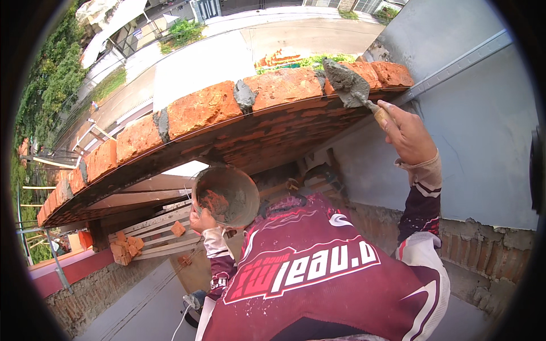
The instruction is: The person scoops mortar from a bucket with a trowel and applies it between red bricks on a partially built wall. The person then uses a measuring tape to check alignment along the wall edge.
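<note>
My right hand is wrapped round the wooden handle of a trowel. Grey mortar coats its blade, which lies over the top course near the right end of the brick wall. Orange bricks run along that course, and dabs of mortar fill several joints between them. Lower down, my left hand grips the rim of a round bucket. Inside it are wet grey mortar and a reddish patch. The bucket hangs on the near side of the wall, in front of my body.
A thin string runs along the wall's near top edge. To the right stands a grey plastered wall with a metal strip. Below are wooden slats and a pile of broken bricks. Beyond the wall, a street lies far below.
</note>
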The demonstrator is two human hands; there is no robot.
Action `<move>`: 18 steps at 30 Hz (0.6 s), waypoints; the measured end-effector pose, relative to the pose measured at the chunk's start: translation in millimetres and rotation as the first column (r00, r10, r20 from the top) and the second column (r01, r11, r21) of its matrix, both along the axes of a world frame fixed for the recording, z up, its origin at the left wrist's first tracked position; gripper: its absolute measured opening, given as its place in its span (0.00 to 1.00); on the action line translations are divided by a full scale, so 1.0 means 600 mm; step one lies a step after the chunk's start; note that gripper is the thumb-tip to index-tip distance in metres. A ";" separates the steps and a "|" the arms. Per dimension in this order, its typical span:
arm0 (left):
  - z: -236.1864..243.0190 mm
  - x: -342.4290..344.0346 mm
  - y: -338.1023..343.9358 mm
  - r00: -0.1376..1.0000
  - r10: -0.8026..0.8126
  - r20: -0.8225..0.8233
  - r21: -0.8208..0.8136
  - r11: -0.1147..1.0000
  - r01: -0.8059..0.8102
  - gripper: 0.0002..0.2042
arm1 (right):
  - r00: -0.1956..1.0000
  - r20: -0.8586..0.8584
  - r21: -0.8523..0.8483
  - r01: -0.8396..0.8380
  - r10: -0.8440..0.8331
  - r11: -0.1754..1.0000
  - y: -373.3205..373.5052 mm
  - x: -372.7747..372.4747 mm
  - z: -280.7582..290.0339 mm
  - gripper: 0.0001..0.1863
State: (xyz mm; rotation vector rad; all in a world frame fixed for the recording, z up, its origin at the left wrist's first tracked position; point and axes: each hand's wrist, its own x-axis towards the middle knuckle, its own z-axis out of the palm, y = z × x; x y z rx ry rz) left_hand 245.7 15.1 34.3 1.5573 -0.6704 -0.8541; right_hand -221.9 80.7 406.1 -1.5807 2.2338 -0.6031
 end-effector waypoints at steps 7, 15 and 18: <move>0.034 -0.020 -0.029 0.986 -0.118 -0.118 0.002 0.993 0.119 0.23 | 0.854 -0.518 0.190 0.060 0.048 0.980 -0.083 0.010 -0.036 0.13; 0.013 -0.015 -0.045 0.985 -0.135 -0.107 -0.057 0.990 0.130 0.20 | 0.865 -0.491 0.095 0.175 -0.107 0.980 -0.060 0.002 -0.047 0.14; 0.021 -0.011 -0.032 0.971 -0.196 -0.136 -0.038 0.981 0.193 0.21 | 0.901 -0.388 -0.021 0.199 -0.191 0.980 -0.028 -0.008 -0.054 0.18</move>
